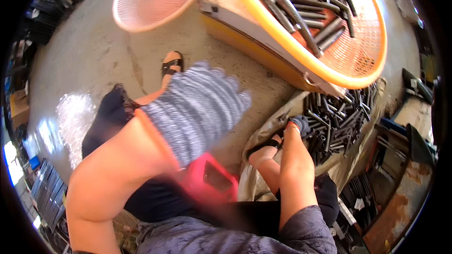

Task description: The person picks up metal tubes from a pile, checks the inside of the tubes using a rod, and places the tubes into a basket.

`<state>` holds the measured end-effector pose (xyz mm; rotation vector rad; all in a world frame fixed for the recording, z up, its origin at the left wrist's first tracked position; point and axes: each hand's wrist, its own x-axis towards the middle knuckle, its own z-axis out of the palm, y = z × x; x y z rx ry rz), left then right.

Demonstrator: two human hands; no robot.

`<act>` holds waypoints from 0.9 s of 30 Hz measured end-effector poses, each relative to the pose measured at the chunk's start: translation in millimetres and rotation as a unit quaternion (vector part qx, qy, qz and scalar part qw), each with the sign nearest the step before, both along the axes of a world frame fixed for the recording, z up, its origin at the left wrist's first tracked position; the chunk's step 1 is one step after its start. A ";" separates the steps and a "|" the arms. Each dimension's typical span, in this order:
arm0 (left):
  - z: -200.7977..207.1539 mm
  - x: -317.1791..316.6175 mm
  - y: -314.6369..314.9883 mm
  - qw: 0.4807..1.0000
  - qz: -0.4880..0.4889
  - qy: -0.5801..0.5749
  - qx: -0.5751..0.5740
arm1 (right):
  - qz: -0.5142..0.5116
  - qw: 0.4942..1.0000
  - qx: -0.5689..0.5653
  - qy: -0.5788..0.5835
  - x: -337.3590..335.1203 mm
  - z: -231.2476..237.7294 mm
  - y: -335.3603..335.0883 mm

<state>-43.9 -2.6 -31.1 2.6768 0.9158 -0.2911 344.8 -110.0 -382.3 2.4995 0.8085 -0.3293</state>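
Observation:
My left hand (200,108), in a grey striped knitted glove with an orange cuff, is raised close to view above the floor. It is slightly blurred, and its fingers bend away from sight, so I cannot make out anything in them. Lower right, my gloved right hand (300,124) reaches to the left edge of a heap of short dark metal tubes (336,124). The heap lies on a beige woven sack (263,131). Too little of the right fingers shows to tell their grip. Longer dark tubes (306,11) lie in an orange plastic basket (367,61) above the heap.
The orange basket rests on a box with a yellow side (254,49). A pale pink mesh basket (155,0) stands at the upper left. Below my left hand is a pink plastic stool (212,178). Clear plastic wrap (75,117) lies left; a rusty metal piece (400,207) stands right.

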 end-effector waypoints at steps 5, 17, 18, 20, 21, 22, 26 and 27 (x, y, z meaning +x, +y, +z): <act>35.2 4.3 -6.7 0.996 0.090 -0.009 -0.021 | 0.297 0.938 -0.176 0.027 -15.9 3.8 16.5; 14.5 49.2 2.3 0.995 0.027 0.066 -0.070 | 0.216 0.973 -0.008 0.077 -25.2 -33.2 30.4; 12.7 50.9 2.7 0.995 0.028 0.062 -0.069 | 0.213 0.974 -0.004 0.081 -25.4 -35.0 27.4; 10.6 57.7 4.0 0.996 0.031 0.050 -0.060 | 0.206 0.975 0.013 0.086 -21.7 -32.5 27.4; 8.5 60.0 3.4 0.997 0.035 0.046 -0.059 | 0.201 0.975 0.016 0.091 -25.3 -34.3 22.3; 5.8 63.6 3.9 0.997 0.038 0.036 -0.054 | 0.198 0.975 0.027 0.097 -27.7 -32.3 21.1; 2.1 79.0 8.9 0.998 0.044 0.001 -0.034 | 0.168 0.977 0.068 0.112 -34.2 -17.6 16.1; 1.7 78.7 8.4 0.998 0.047 -0.006 -0.030 | 0.156 0.976 0.086 0.123 -41.1 -15.1 14.4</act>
